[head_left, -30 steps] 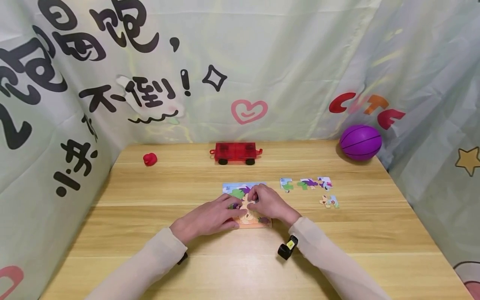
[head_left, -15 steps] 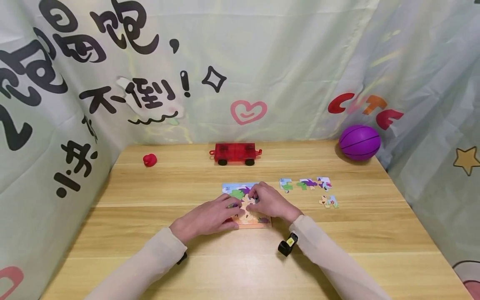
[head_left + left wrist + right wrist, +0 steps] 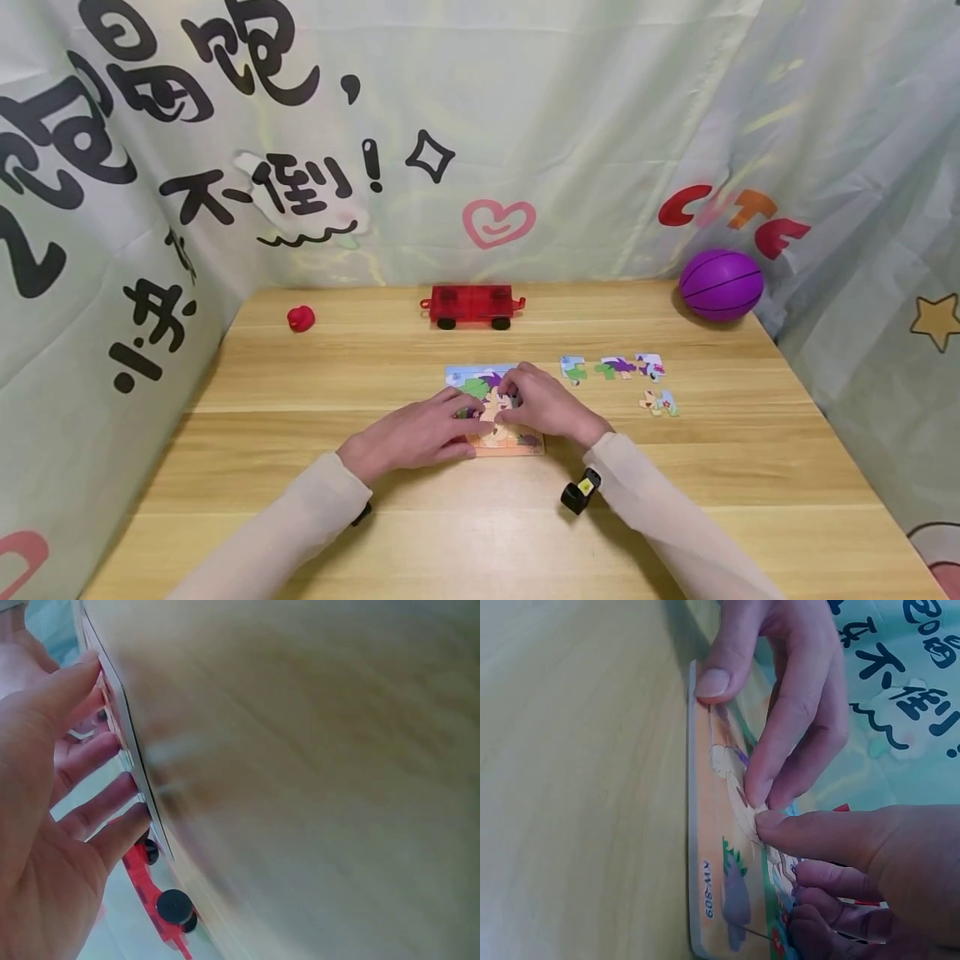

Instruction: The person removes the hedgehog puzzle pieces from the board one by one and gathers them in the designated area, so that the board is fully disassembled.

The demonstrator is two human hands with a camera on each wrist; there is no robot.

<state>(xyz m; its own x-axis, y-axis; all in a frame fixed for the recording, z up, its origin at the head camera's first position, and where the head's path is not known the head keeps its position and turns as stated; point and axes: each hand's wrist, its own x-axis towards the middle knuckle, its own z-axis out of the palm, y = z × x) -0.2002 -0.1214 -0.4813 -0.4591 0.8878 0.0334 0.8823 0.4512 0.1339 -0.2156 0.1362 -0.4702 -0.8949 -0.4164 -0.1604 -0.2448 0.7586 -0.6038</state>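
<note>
The left hand [image 3: 416,435] rested on the picture puzzle [image 3: 517,447], its fingers spread and loosely bent, the thumb on the border nearest the person and the other fingertips on the picture itself. The right hand [image 3: 551,404] touched the same puzzle from the opposite side, its thumb pressed to the surface just beside the left fingertips and its remaining fingers bent; whether it pinched a piece could not be told. The puzzle thus lay flat beneath and between both hands on the wooden table [image 3: 465,533]. Past the right hand, to its right, lay loose puzzle pieces [image 3: 617,367], three in a row and more just below them. A red wagon [image 3: 471,305] with black wheels stood beyond both hands. Farther off, a small red object [image 3: 301,318] sat ahead and left of the left hand, and a purple ball [image 3: 722,285] ahead and right of the right one.
</note>
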